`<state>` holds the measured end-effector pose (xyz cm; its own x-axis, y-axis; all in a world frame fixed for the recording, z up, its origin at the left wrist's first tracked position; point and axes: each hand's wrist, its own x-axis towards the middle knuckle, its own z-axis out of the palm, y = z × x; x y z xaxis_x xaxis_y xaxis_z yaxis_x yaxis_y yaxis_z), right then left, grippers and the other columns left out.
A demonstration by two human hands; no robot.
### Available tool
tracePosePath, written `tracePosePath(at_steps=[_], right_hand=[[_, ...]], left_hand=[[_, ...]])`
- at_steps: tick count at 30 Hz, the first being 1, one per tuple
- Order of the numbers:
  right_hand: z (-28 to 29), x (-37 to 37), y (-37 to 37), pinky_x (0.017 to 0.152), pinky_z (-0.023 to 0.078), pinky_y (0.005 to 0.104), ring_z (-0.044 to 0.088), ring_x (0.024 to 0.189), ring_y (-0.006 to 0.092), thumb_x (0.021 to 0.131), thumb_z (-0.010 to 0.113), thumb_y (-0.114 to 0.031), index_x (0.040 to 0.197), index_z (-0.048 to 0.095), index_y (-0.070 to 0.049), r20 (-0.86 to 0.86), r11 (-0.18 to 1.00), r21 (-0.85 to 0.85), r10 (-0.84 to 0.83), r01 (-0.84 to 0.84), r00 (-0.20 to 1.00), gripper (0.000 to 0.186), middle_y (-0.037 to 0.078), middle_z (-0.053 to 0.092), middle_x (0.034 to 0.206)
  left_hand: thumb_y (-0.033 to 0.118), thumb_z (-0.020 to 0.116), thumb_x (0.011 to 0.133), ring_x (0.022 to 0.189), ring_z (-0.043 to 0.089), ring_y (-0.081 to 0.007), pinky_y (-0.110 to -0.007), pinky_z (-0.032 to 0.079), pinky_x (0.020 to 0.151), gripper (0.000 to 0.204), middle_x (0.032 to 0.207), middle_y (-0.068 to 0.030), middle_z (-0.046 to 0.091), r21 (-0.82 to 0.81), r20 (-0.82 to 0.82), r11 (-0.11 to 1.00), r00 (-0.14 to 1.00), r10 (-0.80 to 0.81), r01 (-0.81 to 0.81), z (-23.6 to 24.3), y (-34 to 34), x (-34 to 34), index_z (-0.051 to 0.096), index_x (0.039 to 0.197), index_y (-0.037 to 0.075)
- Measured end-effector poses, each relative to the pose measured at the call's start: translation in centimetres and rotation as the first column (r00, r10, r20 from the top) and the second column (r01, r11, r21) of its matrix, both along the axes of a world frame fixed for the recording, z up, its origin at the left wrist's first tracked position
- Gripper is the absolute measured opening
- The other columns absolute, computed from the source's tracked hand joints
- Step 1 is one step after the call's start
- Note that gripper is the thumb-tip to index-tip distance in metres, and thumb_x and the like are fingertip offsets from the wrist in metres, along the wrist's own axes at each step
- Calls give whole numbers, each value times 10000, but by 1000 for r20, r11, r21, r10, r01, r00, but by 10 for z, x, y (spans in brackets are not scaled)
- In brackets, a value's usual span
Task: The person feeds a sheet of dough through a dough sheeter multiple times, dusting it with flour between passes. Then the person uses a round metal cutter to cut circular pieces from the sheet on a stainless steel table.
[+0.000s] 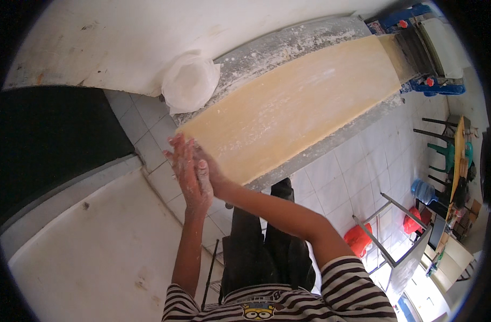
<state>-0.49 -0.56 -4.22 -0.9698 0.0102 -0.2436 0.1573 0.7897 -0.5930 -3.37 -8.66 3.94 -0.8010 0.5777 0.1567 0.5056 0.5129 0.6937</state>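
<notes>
My left hand [191,174] and my right hand [216,170] are held palm to palm above the near left end of a long sheet of dough [294,102]. Their fingers are stretched out and whitened with flour, and I see no object between them. The left hand partly hides the right one's fingers. Pale yellow and streaked with flour, the dough lies flat along a grey table [280,56]. Its far end runs up to a dough roller machine [428,51] with blue side parts and red knobs. Beside the dough's left end sits a round white bundle in thin plastic [189,83].
A pale wall [127,37] borders the table's far side. To the left is a dark doorway or opening [52,145]. At the right, a metal-legged frame [390,236], red bags [358,240], a blue water jug [423,191] and a green chair [444,155] stand on the tiled floor.
</notes>
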Motion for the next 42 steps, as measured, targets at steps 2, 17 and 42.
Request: tracePosePath(at_steps=[2, 17, 42], right_hand=[[17, 6, 57, 1284, 191, 556, 255, 1596, 375, 996, 626, -381, 1623, 373, -43, -128, 986, 53, -151, 159, 980, 756, 213, 306, 1707], [112, -64, 146, 933, 575, 430, 715, 1081, 364, 955, 701, -114, 1036, 766, -48, -636, 928, -304, -365, 214, 680, 123, 163, 744, 1153], [5, 16, 134, 1293, 162, 579, 276, 1564, 462, 976, 635, -514, 1559, 398, 55, -441, 807, 290, -365, 515, 820, 848, 327, 365, 1625]], left_hand=[[448, 400, 1132, 1600, 221, -439, -614, 139, 1274, 631, 1696, -255, 313, -188, -50, 978, 993, -106, 94, -8, 2, -13, 410, 1606, 32], [386, 515, 1086, 1615, 174, -412, -594, 101, 1300, 679, 1710, -245, 276, -241, -51, 914, 936, -348, 327, -26, 43, 31, 354, 1614, -9], [387, 381, 1139, 1614, 186, -424, -640, 65, 1269, 572, 1698, -169, 362, -198, -58, 978, 997, 59, -69, -30, -3, -13, 449, 1578, 26]])
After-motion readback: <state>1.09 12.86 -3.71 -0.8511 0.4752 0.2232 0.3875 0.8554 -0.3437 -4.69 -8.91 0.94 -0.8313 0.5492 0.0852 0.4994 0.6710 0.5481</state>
